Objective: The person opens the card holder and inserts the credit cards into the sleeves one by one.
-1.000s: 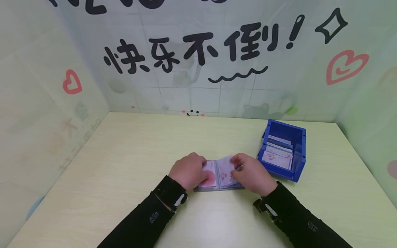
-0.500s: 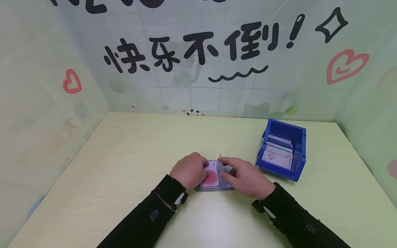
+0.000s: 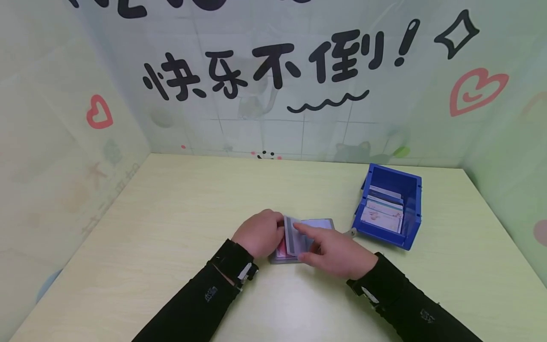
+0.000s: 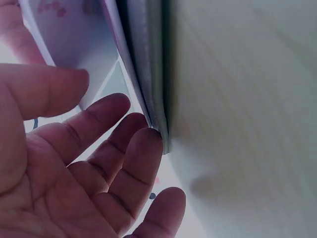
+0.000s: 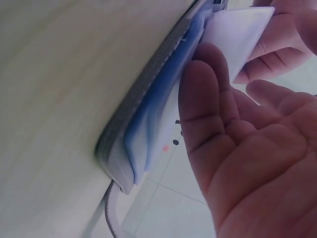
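A small card holder [image 3: 320, 223] with clear sleeves lies opened flat on the table, between my hands. One sleeve page [image 3: 295, 240] stands tilted over its left half, part of a pink card showing beneath. My right hand [image 3: 339, 251] touches this page with forefinger and thumb stretched along it; in the right wrist view its fingers are fairly straight behind blue-tinted sleeves [image 5: 153, 114]. At the holder's left edge is my left hand [image 3: 261, 235]. Its loosely bent fingertips meet that edge in the left wrist view, with the thumb [image 4: 54, 91] apart from them.
A blue plastic bin [image 3: 415, 204] stands at the right, with several cards [image 3: 381, 221] leaning inside it. A grey strap [image 5: 110, 213] sticks out from the holder's right side, towards the bin. Printed cloth [image 3: 273, 133] walls in the back and sides.
The sleeve page on the right half has been turned over to the left, pushed by my right hand. My left hand has shifted slightly off the pink card to the edge.
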{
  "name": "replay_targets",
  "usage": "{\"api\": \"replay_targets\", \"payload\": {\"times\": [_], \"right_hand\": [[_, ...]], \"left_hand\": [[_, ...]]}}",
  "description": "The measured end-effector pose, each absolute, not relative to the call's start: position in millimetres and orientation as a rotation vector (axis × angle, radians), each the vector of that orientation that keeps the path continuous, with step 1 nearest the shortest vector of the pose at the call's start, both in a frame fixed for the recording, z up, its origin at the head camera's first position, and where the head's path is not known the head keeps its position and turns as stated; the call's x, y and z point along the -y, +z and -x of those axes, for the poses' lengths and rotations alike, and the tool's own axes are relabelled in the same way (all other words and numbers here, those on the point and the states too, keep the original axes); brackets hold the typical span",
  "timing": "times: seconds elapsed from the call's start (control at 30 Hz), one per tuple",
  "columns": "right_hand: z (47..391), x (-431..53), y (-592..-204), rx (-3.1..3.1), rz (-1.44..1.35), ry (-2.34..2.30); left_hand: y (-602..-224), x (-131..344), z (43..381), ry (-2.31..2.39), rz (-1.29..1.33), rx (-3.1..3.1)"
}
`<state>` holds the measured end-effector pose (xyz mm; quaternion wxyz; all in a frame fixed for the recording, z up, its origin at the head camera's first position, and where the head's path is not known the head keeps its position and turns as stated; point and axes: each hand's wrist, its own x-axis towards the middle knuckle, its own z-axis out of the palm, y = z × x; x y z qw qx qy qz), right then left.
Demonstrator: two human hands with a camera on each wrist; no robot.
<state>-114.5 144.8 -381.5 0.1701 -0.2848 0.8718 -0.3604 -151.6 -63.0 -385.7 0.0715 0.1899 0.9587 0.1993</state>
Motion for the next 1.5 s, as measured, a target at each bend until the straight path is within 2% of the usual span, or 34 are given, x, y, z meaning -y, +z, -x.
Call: {"api": "replay_targets", "payload": {"times": [0.23, 0.47, 0.8, 1.0, 1.17, 1.37, 1.5], "right_hand": [[114.7, -142.9, -382.1, -2.504, 0.750, -0.891], [114.9, -144.7, -385.0, -2.551, 0.819, -0.785], [115.1, -144.7, -385.0, -2.553, 0.887, -0.755], [117.6, -150.7, -372.6, -2.587, 0.745, -0.874], [125.6, -173.7, -352.4, -2.742, 0.577, -0.942], [135.1, -219.6, -331.2, -2.952, 0.361, -0.773], [141.8, -242.6, -331.5, -3.027, 0.215, -0.645]], "left_hand": [[-383.2, 64.0, 152.5, 0.623, -0.523, -2.857], [-379.9, 62.4, 152.7, 0.627, -0.477, -2.854], [-383.5, 60.7, 150.5, 0.535, -0.554, -2.823], [-384.5, 59.6, 147.0, 0.442, -0.569, -2.862], [-384.1, 58.4, 145.4, 0.433, -0.568, -2.872], [-383.1, 57.7, 144.6, 0.436, -0.584, -2.877], [-382.9, 57.7, 144.2, 0.440, -0.586, -2.877]]}}
